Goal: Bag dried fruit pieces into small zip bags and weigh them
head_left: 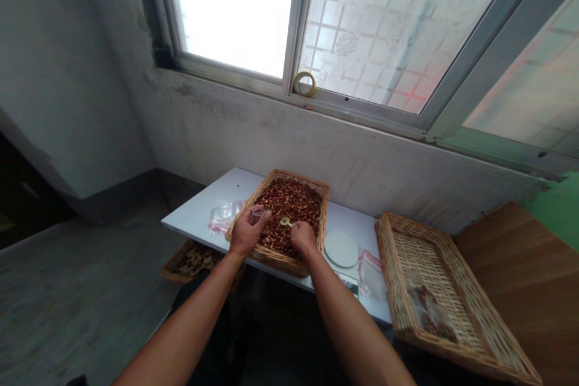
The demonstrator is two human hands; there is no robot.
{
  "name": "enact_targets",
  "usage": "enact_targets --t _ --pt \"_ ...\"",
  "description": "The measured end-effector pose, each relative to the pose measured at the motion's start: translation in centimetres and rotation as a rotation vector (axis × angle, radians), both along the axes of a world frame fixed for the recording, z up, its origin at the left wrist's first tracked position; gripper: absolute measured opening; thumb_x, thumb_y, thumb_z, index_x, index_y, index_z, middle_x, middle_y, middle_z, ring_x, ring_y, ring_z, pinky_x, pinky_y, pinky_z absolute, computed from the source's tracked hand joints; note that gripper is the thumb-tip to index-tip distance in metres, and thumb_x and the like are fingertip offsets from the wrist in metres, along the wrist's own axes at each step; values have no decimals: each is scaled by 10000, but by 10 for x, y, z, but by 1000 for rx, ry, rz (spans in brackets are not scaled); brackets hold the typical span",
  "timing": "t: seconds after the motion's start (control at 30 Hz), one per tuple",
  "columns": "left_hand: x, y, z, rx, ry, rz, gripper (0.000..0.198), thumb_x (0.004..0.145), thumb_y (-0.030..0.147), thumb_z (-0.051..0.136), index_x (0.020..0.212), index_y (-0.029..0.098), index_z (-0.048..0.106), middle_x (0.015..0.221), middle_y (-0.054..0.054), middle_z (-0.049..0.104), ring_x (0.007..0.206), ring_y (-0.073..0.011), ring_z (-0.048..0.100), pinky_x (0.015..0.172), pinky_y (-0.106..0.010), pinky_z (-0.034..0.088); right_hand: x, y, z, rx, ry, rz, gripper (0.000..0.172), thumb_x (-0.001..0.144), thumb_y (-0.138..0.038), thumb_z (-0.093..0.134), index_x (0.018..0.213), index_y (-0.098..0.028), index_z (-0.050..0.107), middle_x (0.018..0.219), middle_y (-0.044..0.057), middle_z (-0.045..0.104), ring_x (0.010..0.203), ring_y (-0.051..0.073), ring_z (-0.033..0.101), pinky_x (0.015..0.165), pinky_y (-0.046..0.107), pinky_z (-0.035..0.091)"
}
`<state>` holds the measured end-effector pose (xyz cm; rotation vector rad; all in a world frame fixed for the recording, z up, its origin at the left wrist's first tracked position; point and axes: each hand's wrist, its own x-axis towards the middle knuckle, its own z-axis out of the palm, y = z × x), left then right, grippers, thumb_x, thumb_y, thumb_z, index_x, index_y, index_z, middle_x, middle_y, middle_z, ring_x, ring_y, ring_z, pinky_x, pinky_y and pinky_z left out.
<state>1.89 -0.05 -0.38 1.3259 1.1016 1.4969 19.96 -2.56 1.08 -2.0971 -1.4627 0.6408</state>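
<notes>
"Entry for the left hand (248, 232)?"

"Clenched on a small clear plastic piece (259, 214), exact form unclear, above a wicker tray (296, 266) of reddish-brown kernels (289, 205)."

"Right hand (303, 238)?"

"Pinching a small yellow implement (285, 222), also over the kernels. The tray sits on a white surface (194, 220)."

"Other items?"

"Beside the tray, a clear plastic bag (225, 217) and a round white disc (341, 248); farther right, a second wicker tray (398, 253) holding a plastic bag of brown pieces (427, 307)."
</notes>
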Motion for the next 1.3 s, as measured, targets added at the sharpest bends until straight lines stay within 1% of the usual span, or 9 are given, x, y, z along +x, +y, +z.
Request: enact_targets --t 0.2,0.33,0.43,0.6,0.73,0.83,0.93,1.07,1.3 --pt "0 -4 5 -12 55 -5 583 723 568 799 1131 179 649 933 -60 748 856 -226 714 844 -368 556 -3 11 -8 44 125 -15 310 899 -209 506 903 -179 814 919 114 789 867 206 714 719 227 479" --pt "2 -3 2 -15 34 -30 605 686 531 839 1137 185 634 933 -54 749 861 -216 715 849 -367 558 -2 14 -13 96 204 -15 302 889 -244 510 863 -176 804 850 62 780 791 182 684 634 206 451" --pt "2 -2 0 -9 54 -26 603 668 509 855 1133 192 640 922 -40 741 825 -202 710 819 -354 566 0 11 -11 134 257 -4 343 903 -280 481 850 -153 794 784 48 752 719 168 642 582 204 414" --pt "0 -2 -2 -17 102 -10 600 655 471 870 1143 198 651 937 -46 742 824 -208 712 808 -360 571 11 2 8 198 331 45 367 904 -329 476 924 -138 789 710 13 688 646 141 570 571 204 372" --pt "0 -2 -4 -22 89 -34 604 646 450 877 1151 207 653 966 -55 753 864 -223 723 836 -372 572 19 -6 31 321 362 162 370 903 -386 491 920 -154 778 677 -8 647 622 136 536 576 216 361" --pt "0 -2 -3 -10 112 -23 601 645 460 875 1145 205 662 959 -59 757 866 -229 723 828 -370 569 16 -13 48 365 314 251 353 916 -397 496 943 -178 772 680 -14 654 617 139 544 586 225 374" --pt "-1 -3 1 1 148 -20 581 659 481 864 1129 196 676 940 -56 756 841 -226 717 807 -361 564 9 -23 63 348 224 278 310 928 -370 515 957 -202 774 772 0 712 709 154 610 642 226 411" --pt "-4 -1 5 -11 143 -110 570 698 489 840 1148 181 674 963 -62 760 860 -221 714 837 -366 559 0 -35 78 315 65 308 299 960 -320 498 999 -209 773 931 31 766 846 169 668 742 231 447" --pt "-5 10 -5 -79 55 -264 690 640 460 887 1210 164 636 1060 -92 763 967 -245 718 961 -434 529 -2 -51 93 352 -277 408 279 995 -302 497 1019 -232 766 1041 72 765 972 186 681 887 244 445"
